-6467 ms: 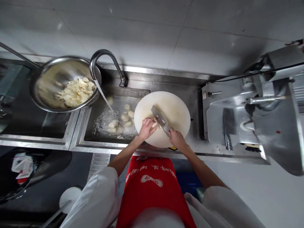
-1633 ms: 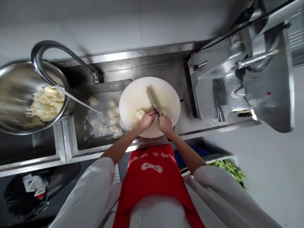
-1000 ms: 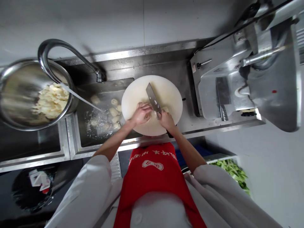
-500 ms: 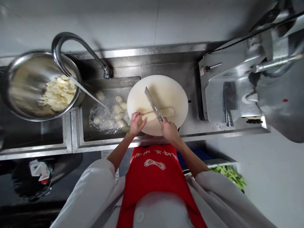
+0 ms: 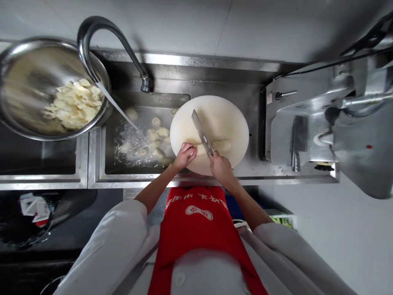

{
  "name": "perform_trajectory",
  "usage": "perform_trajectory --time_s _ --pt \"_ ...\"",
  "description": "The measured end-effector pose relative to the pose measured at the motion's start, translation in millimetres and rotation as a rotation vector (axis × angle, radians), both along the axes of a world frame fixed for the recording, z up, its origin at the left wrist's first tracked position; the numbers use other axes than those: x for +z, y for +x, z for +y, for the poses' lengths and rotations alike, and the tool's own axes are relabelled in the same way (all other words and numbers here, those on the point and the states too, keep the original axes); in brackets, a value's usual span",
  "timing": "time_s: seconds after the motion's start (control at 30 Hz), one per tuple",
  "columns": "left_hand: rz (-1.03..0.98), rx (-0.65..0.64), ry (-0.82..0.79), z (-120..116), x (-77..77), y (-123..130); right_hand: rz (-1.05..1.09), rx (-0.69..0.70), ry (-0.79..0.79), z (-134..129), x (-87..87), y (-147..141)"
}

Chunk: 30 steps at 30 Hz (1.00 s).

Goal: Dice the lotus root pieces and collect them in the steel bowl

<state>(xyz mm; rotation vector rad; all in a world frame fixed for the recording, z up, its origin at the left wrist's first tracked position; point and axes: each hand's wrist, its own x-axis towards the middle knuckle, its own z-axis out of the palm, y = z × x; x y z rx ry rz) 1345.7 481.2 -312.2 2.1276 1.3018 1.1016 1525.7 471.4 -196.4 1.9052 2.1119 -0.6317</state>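
Observation:
On the round white cutting board [image 5: 215, 110] lies a long, pale peeled root [image 5: 222, 145], which looks like lotus root. My left hand [image 5: 185, 155] is closed over its left end, fingers curled. My right hand [image 5: 221, 167] grips the handle of a kitchen knife [image 5: 201, 131]. The blade crosses the root at a slant, its tip pointing away from me and to the left. Whether the edge is cutting into the root, I cannot tell. Pale lotus root pieces [image 5: 154, 143] lie under water in the sink [image 5: 121, 179] left of the board.
A curved faucet [image 5: 121, 37] pours water into the sink. At the left stands a large steel bowl [image 5: 26, 86] with pale slices [image 5: 76, 104] in it. To the right is a metal slicing machine [image 5: 319, 102] with a cleaver [image 5: 300, 135] lying on it.
The view has shifted slightly. My left hand's fingers have drawn in from spread to curled on the root. The knife still lies across the root.

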Motion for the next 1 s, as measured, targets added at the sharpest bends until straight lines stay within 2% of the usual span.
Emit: perform_trajectory --time_s 0.2,0.4,0.6,0.7,0.83,0.9,1.0 --pt "-0.019 0.004 0.038 1 -8.1 0 0.0 0.013 -0.063 4 -9.1 -16" --pt "-0.018 -0.018 0.041 2 -13.0 2 -0.033 -0.001 -0.031 -8 0.2 -13" --pt "-0.036 -0.04 0.026 1 -7.5 -5 -0.012 -0.01 -0.066 4 -16.4 -32" --pt "-0.018 -0.078 0.044 1 -3.3 -10 -0.042 -0.004 -0.063 1 -7.1 -28" --pt "0.061 -0.195 0.03 6 -1.8 -12 -0.062 -0.005 -0.058 -12 5.3 -27" --pt "0.075 -0.23 -0.001 8 -1.8 -13 -0.049 -0.013 -0.099 -11 0.2 -35" --pt "0.034 -0.21 -0.046 7 -1.3 -17 -0.028 -0.028 -0.127 -2 -11.4 -48"
